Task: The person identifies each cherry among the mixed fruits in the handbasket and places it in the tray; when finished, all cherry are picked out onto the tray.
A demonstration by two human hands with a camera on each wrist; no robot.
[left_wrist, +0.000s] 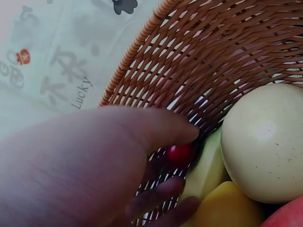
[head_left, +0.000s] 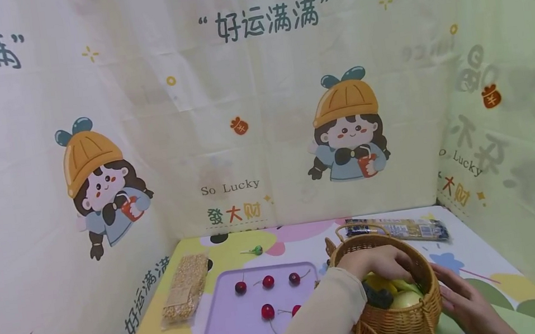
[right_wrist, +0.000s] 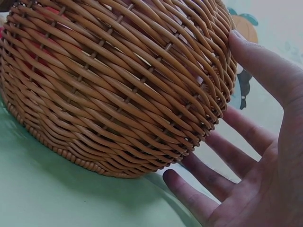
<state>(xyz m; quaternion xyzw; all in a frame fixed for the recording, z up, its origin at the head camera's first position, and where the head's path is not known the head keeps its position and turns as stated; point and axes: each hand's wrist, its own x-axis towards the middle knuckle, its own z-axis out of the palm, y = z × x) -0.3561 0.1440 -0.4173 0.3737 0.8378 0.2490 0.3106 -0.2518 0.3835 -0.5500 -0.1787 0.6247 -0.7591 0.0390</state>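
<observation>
Cartoon tablecloth (head_left: 466, 253), tray (head_left: 236, 318), 5 cherries (head_left: 268, 281), basket (head_left: 404, 321)

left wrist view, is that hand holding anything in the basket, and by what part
The left hand pinches a small red cherry by its body, between thumb and fingers, against the inside wall of the basket. The right hand only rests open against the basket's outside.

Cartoon-printed curtain walls (head_left: 249, 107) (pale, evenly lit) enclose a colourful tabletop (head_left: 467, 259).

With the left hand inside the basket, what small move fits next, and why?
Probably lift the left hand out with the cherry it pinches against the basket wall. Five cherries already lie on the purple tray, and the right hand steadies the basket.
</observation>
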